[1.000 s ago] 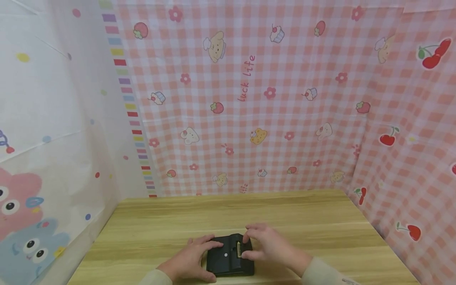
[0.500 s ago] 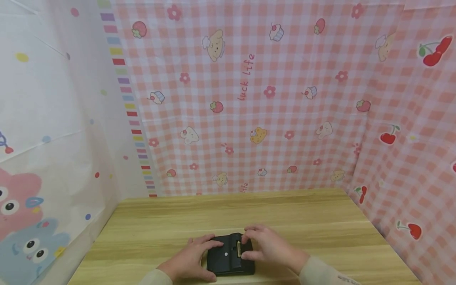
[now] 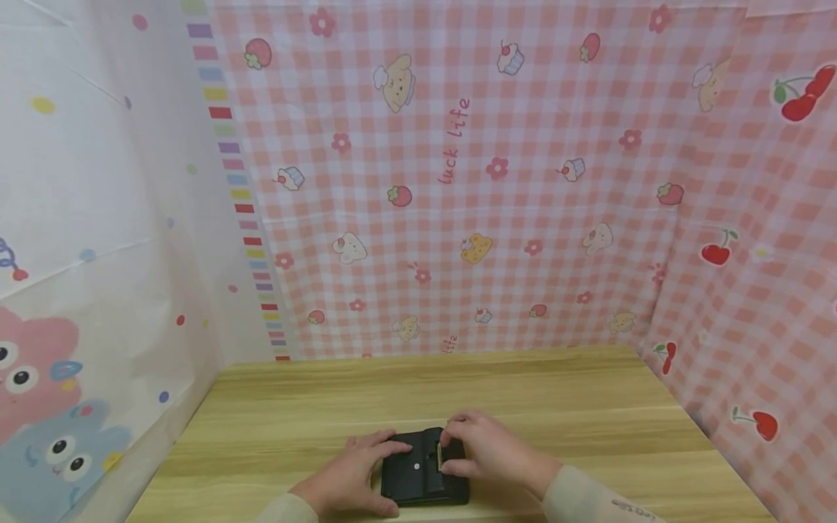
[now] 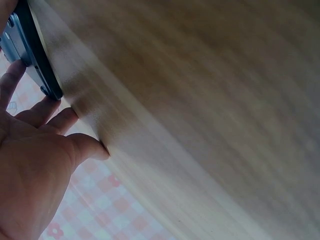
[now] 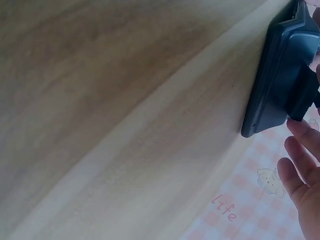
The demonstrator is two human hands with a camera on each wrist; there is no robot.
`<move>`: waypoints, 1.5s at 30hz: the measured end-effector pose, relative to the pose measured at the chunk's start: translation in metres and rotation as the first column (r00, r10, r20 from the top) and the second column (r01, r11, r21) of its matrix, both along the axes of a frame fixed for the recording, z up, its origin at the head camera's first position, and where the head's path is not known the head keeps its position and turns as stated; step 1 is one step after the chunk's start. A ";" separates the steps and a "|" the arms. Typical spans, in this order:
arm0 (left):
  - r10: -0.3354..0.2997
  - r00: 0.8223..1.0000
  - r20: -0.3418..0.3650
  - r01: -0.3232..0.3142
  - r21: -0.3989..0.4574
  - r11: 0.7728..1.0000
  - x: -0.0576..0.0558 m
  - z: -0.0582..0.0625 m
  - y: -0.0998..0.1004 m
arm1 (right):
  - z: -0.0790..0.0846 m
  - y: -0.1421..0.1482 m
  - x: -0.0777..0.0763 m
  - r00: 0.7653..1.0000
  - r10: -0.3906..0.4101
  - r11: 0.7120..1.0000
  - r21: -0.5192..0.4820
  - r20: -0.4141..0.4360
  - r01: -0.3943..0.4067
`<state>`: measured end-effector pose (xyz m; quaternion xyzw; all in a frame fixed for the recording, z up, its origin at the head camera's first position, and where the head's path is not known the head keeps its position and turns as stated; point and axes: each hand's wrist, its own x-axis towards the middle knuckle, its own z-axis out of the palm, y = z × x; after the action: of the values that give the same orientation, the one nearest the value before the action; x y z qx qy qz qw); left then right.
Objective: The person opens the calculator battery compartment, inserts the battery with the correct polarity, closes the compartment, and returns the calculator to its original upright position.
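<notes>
A black device, which looks like a calculator [image 3: 403, 483] with its back up, lies on the wooden table. A battery [image 3: 439, 457] with a gold casing shows in a slot on its right half. My left hand [image 3: 349, 472] rests along the device's left side, fingers spread and mostly straight on its back, thumb by the near left corner. At the slot, my right hand [image 3: 493, 450] pinches a small black battery cover [image 5: 301, 95] between thumb and fingertips. The right wrist view shows this cover tilted up from the back. My fingers partly hide the slot.
The wooden table [image 3: 314, 392] extends behind and beside the device. Pink checked cloth [image 3: 471, 211] hangs at the back and right, and a white printed cloth [image 3: 111, 254] hangs on the left.
My right thumb and fingertips have shifted slightly left over the slot, so less of the battery shows. The left hand and the device stay almost as they were.
</notes>
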<state>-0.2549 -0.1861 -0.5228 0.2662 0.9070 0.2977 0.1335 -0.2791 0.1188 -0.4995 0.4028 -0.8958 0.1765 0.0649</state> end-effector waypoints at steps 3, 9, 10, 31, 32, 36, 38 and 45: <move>-0.001 1.000 0.002 0.001 -0.003 1.000 0.000 0.000 0.000 | -0.002 0.000 -0.002 1.000 0.007 1.000 0.001 0.008 -0.007; 0.006 1.000 0.008 -0.006 -0.006 1.000 -0.003 -0.002 -0.001 | -0.004 0.001 -0.003 0.997 0.082 0.996 -0.035 0.007 -0.082; 0.007 1.000 0.008 -0.007 -0.008 1.000 -0.003 -0.003 -0.001 | -0.004 0.001 -0.003 0.995 0.095 0.995 -0.040 0.004 -0.095; 0.005 1.000 -0.005 -0.006 -0.021 1.000 -0.003 -0.003 0.000 | -0.005 0.001 0.000 0.997 0.011 0.999 -0.042 0.081 -0.007; 0.005 1.000 -0.004 -0.005 -0.020 1.000 -0.003 -0.003 0.000 | -0.006 0.001 0.001 0.997 0.017 0.999 -0.046 0.073 -0.013; 0.011 1.000 0.011 -0.011 -0.022 1.000 -0.002 -0.001 0.000 | -0.010 -0.001 0.000 0.996 0.057 0.997 -0.064 0.065 -0.053; 0.012 1.000 0.016 -0.012 -0.019 1.000 -0.002 0.000 0.001 | -0.012 -0.002 -0.001 0.995 0.083 0.994 -0.072 0.064 -0.078; 0.017 1.000 0.019 -0.016 -0.018 1.000 -0.002 -0.001 0.000 | -0.012 -0.002 -0.002 0.991 0.131 0.988 -0.079 0.018 -0.130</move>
<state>-0.2569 -0.1858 -0.5242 0.2546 0.9105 0.2932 0.1421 -0.2807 0.1167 -0.5120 0.4556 -0.8606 0.2199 0.0585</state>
